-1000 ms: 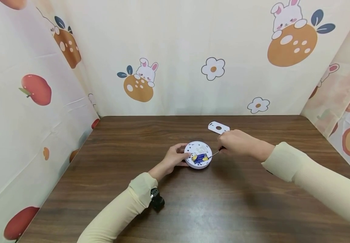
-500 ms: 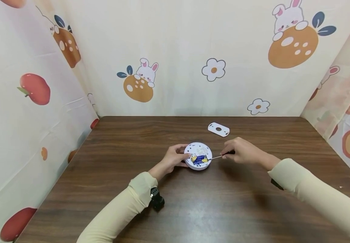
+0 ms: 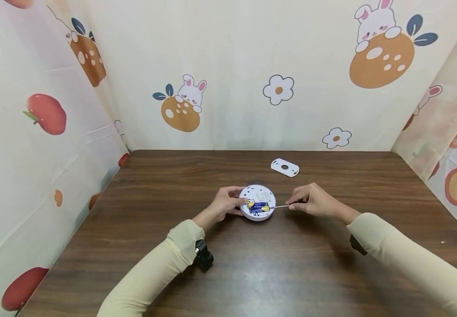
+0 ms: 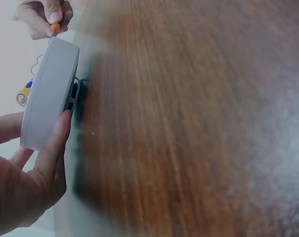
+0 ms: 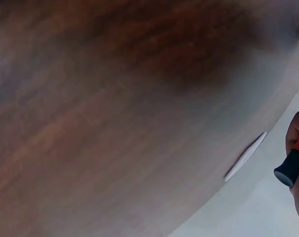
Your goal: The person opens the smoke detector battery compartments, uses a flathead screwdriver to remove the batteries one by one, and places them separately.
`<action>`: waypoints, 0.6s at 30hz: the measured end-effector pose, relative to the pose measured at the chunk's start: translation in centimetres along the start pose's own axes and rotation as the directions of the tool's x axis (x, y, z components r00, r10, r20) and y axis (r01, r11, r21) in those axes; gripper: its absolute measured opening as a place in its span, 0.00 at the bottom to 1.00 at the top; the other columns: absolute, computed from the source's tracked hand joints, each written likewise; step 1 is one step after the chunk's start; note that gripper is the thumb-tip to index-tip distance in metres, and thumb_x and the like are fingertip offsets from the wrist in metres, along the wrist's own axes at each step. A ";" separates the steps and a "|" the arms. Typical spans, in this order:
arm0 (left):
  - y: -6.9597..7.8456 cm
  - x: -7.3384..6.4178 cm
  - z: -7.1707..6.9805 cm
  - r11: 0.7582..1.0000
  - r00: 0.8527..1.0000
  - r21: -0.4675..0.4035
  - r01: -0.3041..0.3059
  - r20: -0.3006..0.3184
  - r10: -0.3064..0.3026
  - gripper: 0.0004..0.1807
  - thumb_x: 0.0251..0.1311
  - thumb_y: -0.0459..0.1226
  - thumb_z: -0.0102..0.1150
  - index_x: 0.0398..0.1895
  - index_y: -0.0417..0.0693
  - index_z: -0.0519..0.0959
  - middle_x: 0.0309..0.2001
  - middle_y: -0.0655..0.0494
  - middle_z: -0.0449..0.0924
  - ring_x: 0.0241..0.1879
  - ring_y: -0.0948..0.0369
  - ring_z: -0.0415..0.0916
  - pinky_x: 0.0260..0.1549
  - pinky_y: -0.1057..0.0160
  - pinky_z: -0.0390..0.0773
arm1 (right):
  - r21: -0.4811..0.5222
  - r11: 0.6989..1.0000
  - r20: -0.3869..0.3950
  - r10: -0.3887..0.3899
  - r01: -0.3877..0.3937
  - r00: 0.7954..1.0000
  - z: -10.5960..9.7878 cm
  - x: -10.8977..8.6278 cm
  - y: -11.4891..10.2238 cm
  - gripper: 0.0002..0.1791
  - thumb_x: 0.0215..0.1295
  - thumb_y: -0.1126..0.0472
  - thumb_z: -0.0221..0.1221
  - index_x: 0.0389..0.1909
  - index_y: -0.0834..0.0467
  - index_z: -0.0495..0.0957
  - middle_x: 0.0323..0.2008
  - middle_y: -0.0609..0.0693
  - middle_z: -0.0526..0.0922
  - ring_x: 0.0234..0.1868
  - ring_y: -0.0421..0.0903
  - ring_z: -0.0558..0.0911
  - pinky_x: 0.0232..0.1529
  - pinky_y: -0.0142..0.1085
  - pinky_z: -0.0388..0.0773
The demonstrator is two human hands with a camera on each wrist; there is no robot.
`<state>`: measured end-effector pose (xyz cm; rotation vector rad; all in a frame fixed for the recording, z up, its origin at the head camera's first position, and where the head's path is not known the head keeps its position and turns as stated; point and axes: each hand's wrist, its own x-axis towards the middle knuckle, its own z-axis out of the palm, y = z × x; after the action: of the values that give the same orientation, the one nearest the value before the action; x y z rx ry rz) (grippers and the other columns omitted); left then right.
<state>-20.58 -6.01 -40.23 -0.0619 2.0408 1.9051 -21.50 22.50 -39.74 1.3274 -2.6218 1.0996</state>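
Observation:
A round white smoke alarm [image 3: 257,192] faces back-up, with blue and yellow batteries [image 3: 259,206] in its open compartment. My left hand [image 3: 225,203] grips its left side, thumb on the upper face and fingers beneath. In the left wrist view the alarm [image 4: 50,94] tilts above the table, black vent slots showing underneath. From the right, my right hand [image 3: 313,200] pinches a screwdriver [image 3: 281,206], its thin shaft reaching the compartment's right end beside the batteries. The red and black handle [image 5: 290,165] shows in the right wrist view.
A white mounting plate [image 3: 277,164] with a central hole lies behind the alarm, towards the far edge of the brown wooden table [image 3: 172,171]. A patterned curtain [image 3: 232,114] hangs along the back and both sides.
The right hand has come down nearer the body and turned, bringing the screwdriver to a flatter angle. The mounting plate shows fully now. The left hand and alarm stay almost in place.

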 end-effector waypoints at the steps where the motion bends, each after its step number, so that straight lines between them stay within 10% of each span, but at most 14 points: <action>1: 0.0 0.1 0.0 1.000 1.000 -0.003 0.005 -0.001 -0.005 0.24 0.56 0.23 0.60 0.59 0.37 0.74 0.45 0.40 0.76 0.31 0.57 0.77 0.26 0.57 0.85 | 0.005 1.000 -0.003 0.007 -0.007 1.000 0.0 0.0 -0.1 0.05 0.54 0.72 0.67 0.32 0.62 0.87 0.26 0.44 0.82 0.24 0.37 0.74 0.21 0.29 0.74; 18: 0.0 0.1 0.1 1.000 1.000 0.011 0.009 -0.014 -0.009 0.22 0.57 0.23 0.60 0.56 0.34 0.75 0.45 0.40 0.78 0.31 0.57 0.78 0.25 0.58 0.85 | 0.206 0.963 0.052 0.168 -0.176 0.984 -0.1 0.0 -2.0 0.04 0.55 0.75 0.64 0.33 0.70 0.84 0.26 0.56 0.82 0.22 0.49 0.76 0.18 0.33 0.77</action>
<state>-20.67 -5.92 -40.29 -0.0815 2.0563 1.8931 -20.13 21.80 -38.53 1.1741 -2.7548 1.4262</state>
